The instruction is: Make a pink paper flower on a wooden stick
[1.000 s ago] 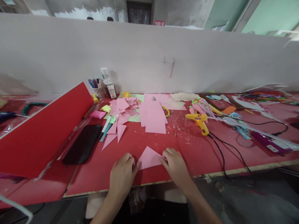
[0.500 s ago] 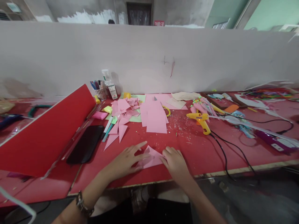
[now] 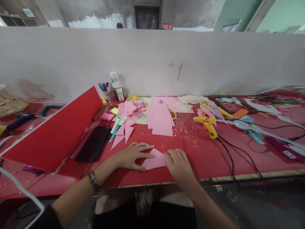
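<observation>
Left hand [image 3: 132,157]: fingers spread, clasping nothing, over the left part of the pink paper [image 3: 156,161].
Right hand [image 3: 179,163]: curled at its right end; pinching or pressing, I cannot tell.
Paper: right of the phone [image 3: 93,143], long axis side to side, both hands equally near.
Bottle [image 3: 114,80]: behind the phone, label unreadable.
Red sign [image 3: 167,26]: far beyond the phone, characters too small.

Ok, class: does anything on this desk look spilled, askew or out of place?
Yes: pale bits lie scattered on the tabletop, between the pink sheets and the glue gun, like uncleared litter. A black cord also droops over the front edge.
</observation>
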The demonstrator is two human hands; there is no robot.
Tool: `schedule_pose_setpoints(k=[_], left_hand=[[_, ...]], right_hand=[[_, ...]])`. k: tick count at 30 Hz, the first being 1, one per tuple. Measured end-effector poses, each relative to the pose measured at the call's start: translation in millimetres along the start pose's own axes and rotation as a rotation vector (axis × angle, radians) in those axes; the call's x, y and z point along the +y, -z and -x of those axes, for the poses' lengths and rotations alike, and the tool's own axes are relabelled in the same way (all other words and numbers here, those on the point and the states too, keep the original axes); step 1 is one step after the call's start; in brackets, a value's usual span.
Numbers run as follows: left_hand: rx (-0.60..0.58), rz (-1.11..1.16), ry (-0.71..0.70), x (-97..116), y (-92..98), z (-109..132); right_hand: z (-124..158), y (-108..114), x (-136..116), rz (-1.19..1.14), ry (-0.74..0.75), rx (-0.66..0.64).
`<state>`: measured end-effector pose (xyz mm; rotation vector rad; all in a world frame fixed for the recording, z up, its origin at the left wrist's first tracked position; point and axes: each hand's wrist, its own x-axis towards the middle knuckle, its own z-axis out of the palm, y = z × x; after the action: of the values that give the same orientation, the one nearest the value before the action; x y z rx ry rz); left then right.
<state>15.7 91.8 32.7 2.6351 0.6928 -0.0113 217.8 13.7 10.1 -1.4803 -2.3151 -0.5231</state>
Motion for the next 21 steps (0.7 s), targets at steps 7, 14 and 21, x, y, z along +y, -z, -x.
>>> schedule_pose_setpoints(k=[7, 14, 21], left_hand=[[0.014, -0.047, 0.0, -1, -1.9, 0], [-0.028, -0.054, 0.014, 0, 0.3, -1], [-0.031, -0.055, 0.008, 2, 1.5, 1]], right_hand=[[4, 3, -31, -0.216, 0.24, -0.101], [9, 9, -15, -0.242, 0.255, -0.314], [41, 14, 25, -0.093, 0.13, -0.274]])
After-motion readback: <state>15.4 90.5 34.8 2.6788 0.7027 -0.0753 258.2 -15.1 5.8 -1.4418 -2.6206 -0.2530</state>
